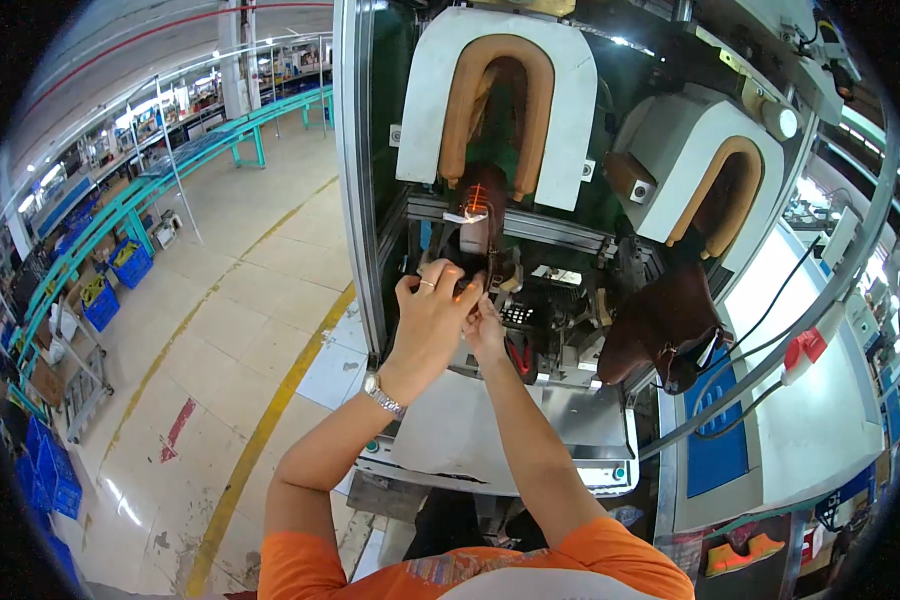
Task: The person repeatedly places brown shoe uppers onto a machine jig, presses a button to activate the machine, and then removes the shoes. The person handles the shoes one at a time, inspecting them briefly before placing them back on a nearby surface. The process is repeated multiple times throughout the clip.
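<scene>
A dark brown shoe upper [478, 215] stands heel-up in the left station of a shoe machine, below a tan U-shaped pad [497, 95] set in a white block. My left hand [430, 318], with a ring and a metal wristwatch, grips the lower part of this shoe. My right hand [485, 325] pinches the shoe's edge right beside the left hand. A second brown shoe [660, 325] sits in the right station under another tan U-shaped pad [720, 190]. What the fingers hold inside the shoe is hidden.
The machine's grey metal front ledge [470, 430] lies under my forearms. A blue and white panel with cables and a red switch [808, 348] stands at the right. At left a tiled floor with a yellow line [270, 420], blue crates [100, 300] and teal conveyor frames [170, 170].
</scene>
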### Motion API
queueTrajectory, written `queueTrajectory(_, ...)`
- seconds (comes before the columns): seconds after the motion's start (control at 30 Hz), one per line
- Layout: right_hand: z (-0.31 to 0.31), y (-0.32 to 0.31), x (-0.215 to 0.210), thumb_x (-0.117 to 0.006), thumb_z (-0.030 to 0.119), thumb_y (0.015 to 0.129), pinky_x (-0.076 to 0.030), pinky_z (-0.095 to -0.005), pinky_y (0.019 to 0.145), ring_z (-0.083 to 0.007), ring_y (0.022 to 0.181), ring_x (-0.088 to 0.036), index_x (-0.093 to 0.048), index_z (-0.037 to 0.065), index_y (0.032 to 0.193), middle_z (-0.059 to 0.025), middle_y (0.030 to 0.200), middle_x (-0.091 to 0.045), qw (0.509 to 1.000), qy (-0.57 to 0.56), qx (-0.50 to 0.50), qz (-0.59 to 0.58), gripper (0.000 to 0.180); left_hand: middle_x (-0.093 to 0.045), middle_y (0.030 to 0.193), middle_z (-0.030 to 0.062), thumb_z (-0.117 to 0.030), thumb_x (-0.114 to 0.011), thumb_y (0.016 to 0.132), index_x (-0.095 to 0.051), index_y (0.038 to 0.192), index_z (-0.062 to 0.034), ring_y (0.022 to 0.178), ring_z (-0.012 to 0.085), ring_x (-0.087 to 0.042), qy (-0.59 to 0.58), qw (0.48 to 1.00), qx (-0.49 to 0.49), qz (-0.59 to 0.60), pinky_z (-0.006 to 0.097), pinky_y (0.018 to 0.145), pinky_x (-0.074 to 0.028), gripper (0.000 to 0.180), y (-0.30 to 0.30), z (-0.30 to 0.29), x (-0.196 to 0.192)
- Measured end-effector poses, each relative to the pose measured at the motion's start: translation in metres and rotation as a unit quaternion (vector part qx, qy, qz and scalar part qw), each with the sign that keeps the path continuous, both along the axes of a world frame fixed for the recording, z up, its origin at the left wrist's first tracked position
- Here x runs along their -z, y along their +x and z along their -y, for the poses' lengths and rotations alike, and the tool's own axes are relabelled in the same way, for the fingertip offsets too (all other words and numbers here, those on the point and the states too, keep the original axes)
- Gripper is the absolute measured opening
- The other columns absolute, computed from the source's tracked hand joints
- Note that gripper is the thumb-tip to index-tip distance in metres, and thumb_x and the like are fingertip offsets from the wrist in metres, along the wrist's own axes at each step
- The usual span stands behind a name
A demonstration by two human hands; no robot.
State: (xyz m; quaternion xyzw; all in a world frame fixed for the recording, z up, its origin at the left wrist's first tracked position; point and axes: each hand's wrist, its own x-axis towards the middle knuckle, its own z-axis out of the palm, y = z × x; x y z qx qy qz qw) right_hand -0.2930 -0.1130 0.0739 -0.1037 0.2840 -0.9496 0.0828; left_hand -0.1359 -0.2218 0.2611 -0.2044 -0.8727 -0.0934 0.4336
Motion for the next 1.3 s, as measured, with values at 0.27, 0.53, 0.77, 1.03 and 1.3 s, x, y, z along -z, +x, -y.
queueTrajectory(0.27, 0.015, 0.013, -0.009, -0.045, 0.024, 0.089, -0.050, -0.0364, 0.079, -0.0171, 0.089, -0.059, -0.055, 0.009, 0.095, -0.0047, 0.098, -0.060, 0.999, -0.023, 0.023, 0.039, 0.019, -0.047, 0.099, 0.0051, -0.005, -0.051, 0.071, -0.057, 0.099, -0.0108, 0.106, 0.0216, -0.040, 0.017, 1.000, 0.011, -0.002, 0.042, 0.080, -0.032, 0.029, -0.002, 0.004, 0.003)
queueTrajectory(0.53, 0.005, 0.008, -0.006, -0.046, 0.024, 0.089, -0.047, -0.0390, 0.084, -0.0185, 0.093, -0.058, -0.054, 0.008, 0.098, -0.0057, 0.098, -0.060, 0.999, -0.025, 0.020, 0.021, 0.020, -0.047, 0.099, 0.0049, -0.006, -0.052, 0.071, -0.058, 0.098, -0.0112, 0.106, 0.0217, -0.040, 0.036, 0.999, 0.012, 0.010, 0.041, 0.080, -0.033, 0.028, -0.004, 0.001, 0.004)
queueTrajectory(0.77, 0.001, 0.013, -0.005, -0.046, 0.024, 0.089, -0.049, -0.0367, 0.082, -0.0163, 0.090, -0.058, -0.054, 0.009, 0.097, -0.0045, 0.097, -0.060, 0.999, 0.000, 0.015, 0.036, 0.020, -0.048, 0.098, 0.0052, -0.005, -0.054, 0.070, -0.058, 0.098, -0.0103, 0.105, 0.0216, -0.042, 0.037, 0.999, 0.019, 0.006, 0.040, 0.079, -0.033, 0.029, -0.008, 0.001, 0.010)
queueTrajectory(1.03, -0.006, 0.007, -0.005, -0.048, 0.020, 0.088, -0.045, -0.0372, 0.085, -0.0172, 0.089, -0.058, -0.054, 0.011, 0.095, -0.0037, 0.096, -0.060, 0.998, -0.014, -0.035, 0.056, 0.013, -0.051, 0.098, 0.0063, -0.007, -0.054, 0.073, -0.056, 0.101, -0.0054, 0.107, 0.0228, -0.043, 0.006, 1.000, 0.020, -0.004, 0.047, 0.090, -0.027, 0.028, -0.005, 0.002, 0.001)
queueTrajectory(1.3, -0.074, 0.154, -0.082, -0.053, 0.006, 0.083, -0.044, -0.0288, 0.080, -0.0171, 0.088, -0.057, -0.054, 0.002, 0.101, -0.0081, 0.096, -0.059, 0.912, 0.356, 0.091, -0.182, 0.018, -0.053, 0.105, 0.0070, -0.008, -0.057, 0.073, -0.057, 0.103, -0.0095, 0.109, 0.0294, -0.043, 0.136, 0.987, 0.081, -0.018, 0.047, 0.095, -0.024, 0.030, 0.038, 0.022, 0.018)
